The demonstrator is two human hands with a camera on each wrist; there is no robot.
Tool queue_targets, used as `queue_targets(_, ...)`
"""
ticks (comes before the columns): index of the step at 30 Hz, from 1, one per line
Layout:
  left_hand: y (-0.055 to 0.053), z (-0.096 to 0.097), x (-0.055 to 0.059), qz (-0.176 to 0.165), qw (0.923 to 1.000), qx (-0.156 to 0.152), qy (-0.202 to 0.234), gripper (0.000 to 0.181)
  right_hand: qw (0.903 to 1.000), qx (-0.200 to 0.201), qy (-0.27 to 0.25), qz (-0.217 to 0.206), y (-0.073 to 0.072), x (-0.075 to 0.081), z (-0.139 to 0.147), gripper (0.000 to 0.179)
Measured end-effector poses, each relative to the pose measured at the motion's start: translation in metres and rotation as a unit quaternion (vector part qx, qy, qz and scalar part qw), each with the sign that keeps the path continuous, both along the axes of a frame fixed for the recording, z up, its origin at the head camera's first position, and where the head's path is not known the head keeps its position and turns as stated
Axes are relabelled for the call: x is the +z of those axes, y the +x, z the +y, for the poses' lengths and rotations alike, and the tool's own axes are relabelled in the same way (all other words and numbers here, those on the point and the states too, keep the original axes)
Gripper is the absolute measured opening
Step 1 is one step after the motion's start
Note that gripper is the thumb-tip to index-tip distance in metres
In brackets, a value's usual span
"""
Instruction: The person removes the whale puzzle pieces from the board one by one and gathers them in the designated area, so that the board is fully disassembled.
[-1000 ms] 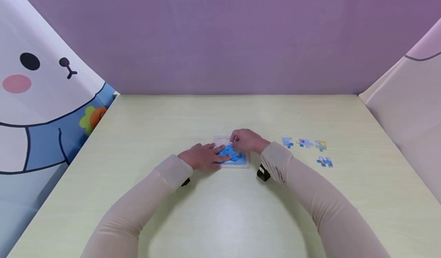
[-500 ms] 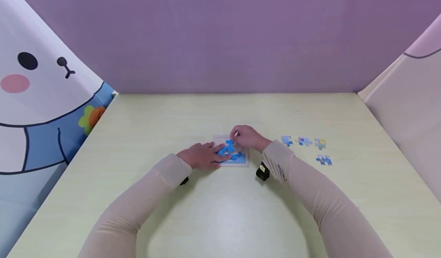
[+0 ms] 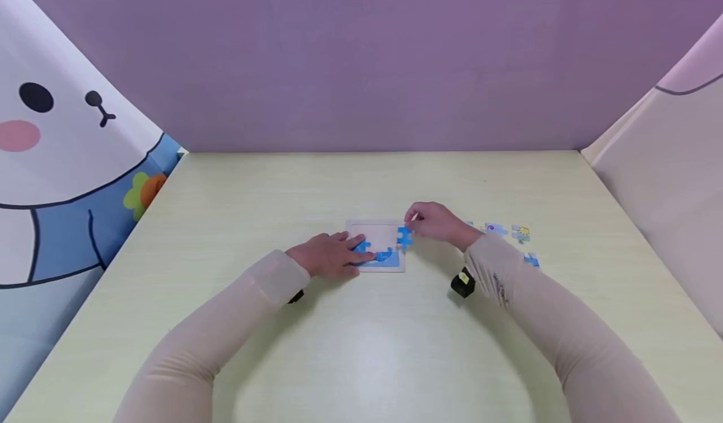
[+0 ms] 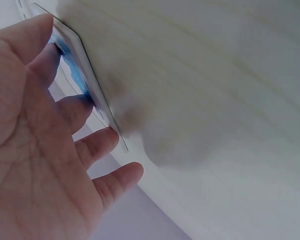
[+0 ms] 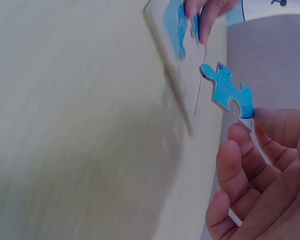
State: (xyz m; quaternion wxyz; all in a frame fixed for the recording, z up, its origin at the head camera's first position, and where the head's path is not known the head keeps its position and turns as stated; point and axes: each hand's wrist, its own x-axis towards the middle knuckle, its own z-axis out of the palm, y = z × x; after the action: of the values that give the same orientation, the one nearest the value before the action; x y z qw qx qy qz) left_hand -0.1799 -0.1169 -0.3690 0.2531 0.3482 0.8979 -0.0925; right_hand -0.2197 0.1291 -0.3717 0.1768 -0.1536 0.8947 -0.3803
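Observation:
My right hand [image 3: 437,223] pinches a blue jigsaw piece [image 5: 230,92] between thumb and fingertips, over the right edge of a small white puzzle tray [image 3: 377,230]. The piece has a pale corner near the thumb. My left hand [image 3: 329,257] lies across the tray's left side with its fingers extended, touching the tray and blue pieces there. Joined blue pieces [image 3: 386,260] line the bottom of the tray, while its upper middle shows bare white backing. The left hand covers the tray's left part. In the left wrist view, the fingers [image 4: 105,142] reach the tray's rim.
Several loose jigsaw pieces lie to the right, among them a purple one [image 3: 496,229], a yellow-patterned one [image 3: 521,233] and a blue one [image 3: 531,260] partly behind the right sleeve. A black wrist camera [image 3: 463,283] hangs below the right wrist. A purple wall [image 3: 373,65] stands behind the table.
My right hand has drawn the blue piece away from the middle of the tray, rightward to its edge. The left hand has stayed in place on the tray.

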Motion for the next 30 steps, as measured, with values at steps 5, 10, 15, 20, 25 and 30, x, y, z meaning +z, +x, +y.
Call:
queue_targets(5,0.0,-0.001,-0.001,0.004,1.0,-0.001,0.005,0.052,0.9997,-0.016,-0.005,-0.018,0.004,0.001,0.03,0.013)
queue_targets(10,0.0,0.0,-0.004,0.028,0.9995,-0.01,0.003,0.053,0.9992,-0.03,-0.013,-0.024,0.011,0.004,0.058,0.016)
queue_targets(15,0.0,0.0,-0.004,0.028,0.9995,-0.01,0.006,0.053,0.9982,-0.053,-0.009,-0.026,0.021,0.007,0.081,0.019)
queue_targets(20,0.001,-0.002,-0.004,0.029,0.9994,-0.007,0.016,0.052,0.9978,-0.065,0.006,-0.017,0.029,0.011,0.099,0.021)
queue_targets(25,0.005,-0.005,-0.004,0.031,0.9992,-0.007,0.026,0.053,0.9976,-0.067,0.015,-0.01,0.036,0.01,0.119,0.021)
queue_targets(30,0.007,-0.006,-0.006,0.039,0.9979,-0.024,0.047,0.054,0.9973,-0.065,0.034,-0.009,0.039,0.007,0.138,0.019)
